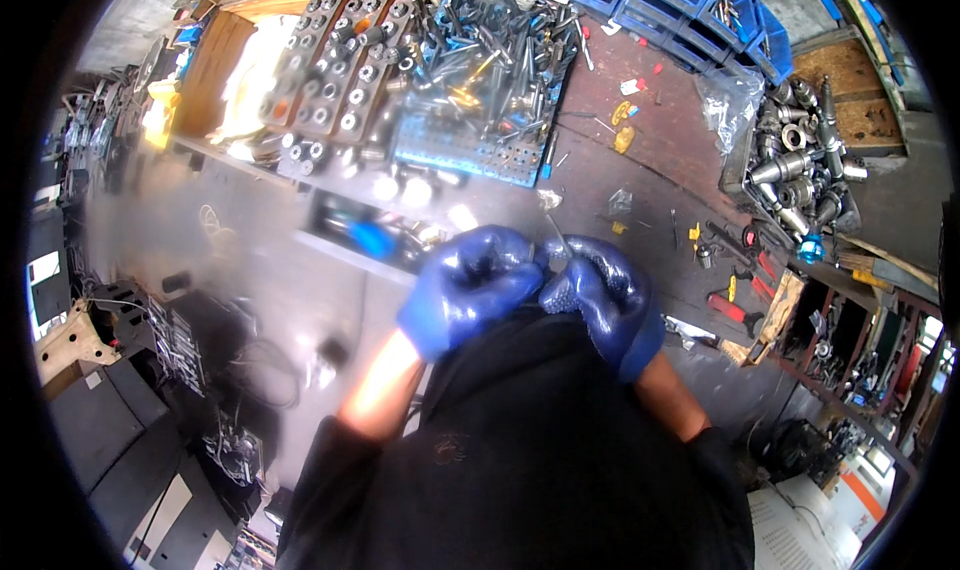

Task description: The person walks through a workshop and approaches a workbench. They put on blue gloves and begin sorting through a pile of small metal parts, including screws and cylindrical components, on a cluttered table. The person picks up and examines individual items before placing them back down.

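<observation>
Both my hands wear dark blue coated gloves and meet close together in front of my chest, at the near edge of the bench. My right hand (607,295) is closed, its thumb and fingers pinching a thin metal rod (557,232) that slants up from the fingertips. My left hand (475,288) is closed too, its fingertips curled in beside the right ones. Whatever small piece lies in the left fingers is mostly hidden by the glove.
A blue perforated tray (470,155) heaped with cutting bits lies on the bench (640,150). Racks of round tool holders (330,90) stand left of it, blue bins (690,15) behind. At right are a box of metal tool holders (795,160) and red-handled tools (733,308). An open drawer (330,235) juts out left.
</observation>
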`<state>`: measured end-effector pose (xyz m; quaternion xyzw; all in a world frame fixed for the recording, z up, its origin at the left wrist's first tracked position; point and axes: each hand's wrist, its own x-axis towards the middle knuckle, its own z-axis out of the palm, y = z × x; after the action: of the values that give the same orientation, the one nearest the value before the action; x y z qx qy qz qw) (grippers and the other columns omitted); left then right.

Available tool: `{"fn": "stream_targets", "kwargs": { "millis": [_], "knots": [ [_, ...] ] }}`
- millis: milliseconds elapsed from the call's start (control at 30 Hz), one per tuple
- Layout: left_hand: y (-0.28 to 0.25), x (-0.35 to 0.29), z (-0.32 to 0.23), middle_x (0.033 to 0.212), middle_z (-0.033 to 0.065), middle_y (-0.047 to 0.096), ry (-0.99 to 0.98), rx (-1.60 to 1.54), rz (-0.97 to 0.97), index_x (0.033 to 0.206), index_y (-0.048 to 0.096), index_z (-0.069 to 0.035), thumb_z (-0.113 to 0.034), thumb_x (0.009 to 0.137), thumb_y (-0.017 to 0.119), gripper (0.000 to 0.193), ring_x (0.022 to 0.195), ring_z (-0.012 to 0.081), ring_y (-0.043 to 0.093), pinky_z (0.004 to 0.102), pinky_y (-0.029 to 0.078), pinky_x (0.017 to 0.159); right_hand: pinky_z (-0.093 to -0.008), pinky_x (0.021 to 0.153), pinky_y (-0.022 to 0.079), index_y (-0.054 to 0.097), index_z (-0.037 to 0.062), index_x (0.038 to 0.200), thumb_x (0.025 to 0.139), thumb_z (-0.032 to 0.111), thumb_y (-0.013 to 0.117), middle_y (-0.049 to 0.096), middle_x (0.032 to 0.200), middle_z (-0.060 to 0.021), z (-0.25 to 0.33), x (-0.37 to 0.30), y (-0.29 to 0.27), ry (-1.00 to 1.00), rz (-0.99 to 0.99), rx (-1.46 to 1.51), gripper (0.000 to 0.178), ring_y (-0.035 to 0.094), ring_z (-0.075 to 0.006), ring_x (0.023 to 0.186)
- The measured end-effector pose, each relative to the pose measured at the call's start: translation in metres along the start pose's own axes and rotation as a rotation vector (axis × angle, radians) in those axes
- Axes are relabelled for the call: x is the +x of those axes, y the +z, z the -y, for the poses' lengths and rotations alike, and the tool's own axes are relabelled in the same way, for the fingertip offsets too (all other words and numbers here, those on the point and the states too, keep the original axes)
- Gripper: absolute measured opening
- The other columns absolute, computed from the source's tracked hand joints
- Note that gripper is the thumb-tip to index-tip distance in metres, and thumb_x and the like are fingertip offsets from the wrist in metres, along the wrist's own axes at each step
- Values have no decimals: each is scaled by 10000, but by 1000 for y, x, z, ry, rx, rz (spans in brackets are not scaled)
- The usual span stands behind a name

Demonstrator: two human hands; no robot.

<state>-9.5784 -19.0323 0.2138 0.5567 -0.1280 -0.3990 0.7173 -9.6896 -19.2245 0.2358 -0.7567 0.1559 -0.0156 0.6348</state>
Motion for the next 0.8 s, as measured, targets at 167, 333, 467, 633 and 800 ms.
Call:
{"fn": "stream_targets", "kwargs": {
  "millis": [167, 333, 467, 633, 800],
  "knots": [
    [2, 2, 17, 1336, 187, 650, 81, -10, 37, 1095, 712, 11, 17, 898, 724, 197, 1191, 226, 639, 383, 515, 1015, -329, 882, 576, 690, -20, 1226, 1002, 98, 663, 741, 1126, -154, -34, -1, 4, 245, -108, 65, 255, 710, -189, 998],
    [5, 13, 16, 1399, 189, 621, 228, -44, 141, 1112, 726, 12, -27, 913, 736, 204, 1245, 265, 619, 409, 495, 1044, -328, 854, 581, 718, -11, 1171, 999, 105, 675, 747, 1067, -134, -27, 10, 4, 247, 20, -48, 212, 710, -176, 967],
    [2, 15, 15, 1310, 169, 672, -7, -214, 127, 1122, 724, 12, -16, 920, 723, 203, 1177, 233, 645, 383, 516, 1005, -336, 840, 588, 715, 4, 1179, 1000, 127, 683, 748, 1053, -138, -26, 9, 7, 316, 98, 35, 220, 714, -181, 956],
    [1, 27, 22, 1063, 150, 729, 184, 370, -51, 1070, 742, -18, -54, 898, 732, 176, 965, 276, 695, 376, 550, 855, -349, 876, 588, 703, 34, 1224, 989, 175, 702, 757, 1062, -148, -42, 9, 7, 161, -46, 63, 274, 732, -229, 948],
    [1, 36, 19, 962, 184, 715, 386, 887, -4, 985, 749, -48, -149, 875, 730, 151, 886, 398, 682, 472, 541, 795, -362, 914, 565, 709, 36, 1240, 980, 178, 705, 758, 1108, -176, -25, 13, 15, 281, -19, -178, 297, 735, -258, 1017]
  ]
}}
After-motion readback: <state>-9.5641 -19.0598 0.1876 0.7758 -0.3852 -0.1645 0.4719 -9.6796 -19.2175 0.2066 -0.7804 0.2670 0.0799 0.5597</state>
